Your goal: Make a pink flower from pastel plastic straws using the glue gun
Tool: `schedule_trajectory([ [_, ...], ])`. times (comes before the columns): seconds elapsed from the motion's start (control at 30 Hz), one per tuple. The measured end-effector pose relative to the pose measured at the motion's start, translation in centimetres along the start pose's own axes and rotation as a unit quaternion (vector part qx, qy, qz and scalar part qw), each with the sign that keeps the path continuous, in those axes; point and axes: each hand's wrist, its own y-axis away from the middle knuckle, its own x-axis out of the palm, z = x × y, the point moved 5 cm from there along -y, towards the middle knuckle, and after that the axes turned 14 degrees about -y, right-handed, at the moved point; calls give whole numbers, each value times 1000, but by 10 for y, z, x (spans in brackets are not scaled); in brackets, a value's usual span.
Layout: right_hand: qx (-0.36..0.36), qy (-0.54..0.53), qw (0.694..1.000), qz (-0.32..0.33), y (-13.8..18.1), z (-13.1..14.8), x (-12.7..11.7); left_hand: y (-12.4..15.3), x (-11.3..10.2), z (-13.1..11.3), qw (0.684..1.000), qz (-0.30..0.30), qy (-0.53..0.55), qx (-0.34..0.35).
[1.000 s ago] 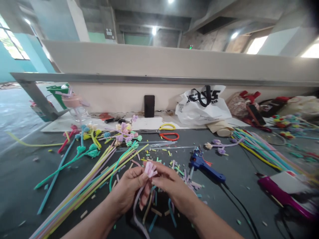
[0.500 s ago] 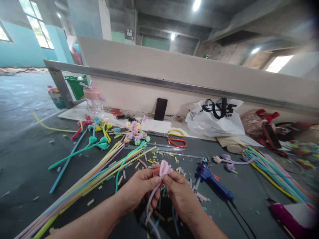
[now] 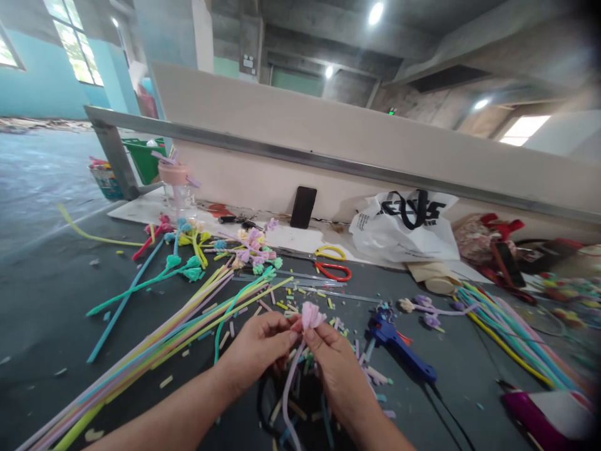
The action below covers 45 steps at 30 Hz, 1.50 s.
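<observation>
Between my two hands is a pink pipe-cleaner flower [image 3: 312, 315], its tufted head pointing up and away from me. A pale lilac stem [image 3: 290, 388] hangs from it toward the table's near edge. My left hand [image 3: 260, 344] pinches the flower's left side with thumb and fingertips. My right hand [image 3: 335, 360] grips its base from the right, thumb on top. Cut pipe-cleaner bits [image 3: 305, 363] lie scattered beneath and around both hands. To the right rests a blue glue gun [image 3: 404, 347], and a bundle of long pastel pipe cleaners [image 3: 164, 341] stretches along the left.
Finished-looking flowers [image 3: 253, 247] are heaped at the back, near scissors with red and yellow handles [image 3: 333, 269]. A phone [image 3: 303, 207] leans on the partition beside a white bag [image 3: 404, 228]. More pipe cleaners [image 3: 511, 338] and a purple-and-white object [image 3: 544, 413] are at right.
My left fingers have shifted slightly away from the flower's base toward its side. The pink head looks fuller and more rounded, and the stem hangs straighter.
</observation>
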Motion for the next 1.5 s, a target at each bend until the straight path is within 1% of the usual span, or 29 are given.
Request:
schedule_trajectory([
  [0.07, -16, 89, 996, -12, -1, 3, -5, 2, -9, -9, 994, -66, -71, 50],
  [0.17, -32, 208, 977, -14, 1, 7, -7, 8, -17, -22, 966, -149, -158, 144],
  [0.23, -54, 270, 961, 2, 2, 10, -3, 11, -20, -24, 947, -184, -188, 186],
  [0.3, -85, 321, 943, 19, 3, 13, 1, 13, -21, -25, 933, -196, -211, 216],
  [0.43, -133, 386, 912, 31, 2, 16, 4, 15, -19, -29, 917, -186, -249, 251],
  [0.53, -152, 415, 897, 34, 3, 17, 5, 15, -18, -31, 914, -182, -260, 251],
  [0.6, -156, 431, 888, 36, 4, 16, 6, 13, -18, -29, 929, -167, -240, 226],
  [0.7, -157, 451, 878, 41, 4, 16, 7, 8, -17, -23, 961, -124, -183, 164],
  [0.77, -158, 458, 874, 41, 4, 15, 8, 5, -15, -21, 973, -99, -158, 138],
  [0.9, -160, 460, 873, 32, 3, 15, 6, 2, -14, -18, 979, -79, -140, 124],
  [1.13, -157, 458, 874, 32, 3, 16, 6, 4, -15, -20, 968, -99, -184, 142],
  [1.23, -148, 448, 881, 26, 4, 15, 5, 6, -15, -25, 955, -109, -226, 161],
  [1.33, -149, 441, 885, 19, 5, 15, 4, 9, -12, -28, 943, -99, -253, 192],
  [1.43, -137, 432, 891, 25, 4, 15, 3, 11, -12, -29, 941, -96, -249, 208],
  [1.5, -130, 426, 895, 34, 4, 16, 3, 12, -14, -28, 943, -110, -236, 206],
])
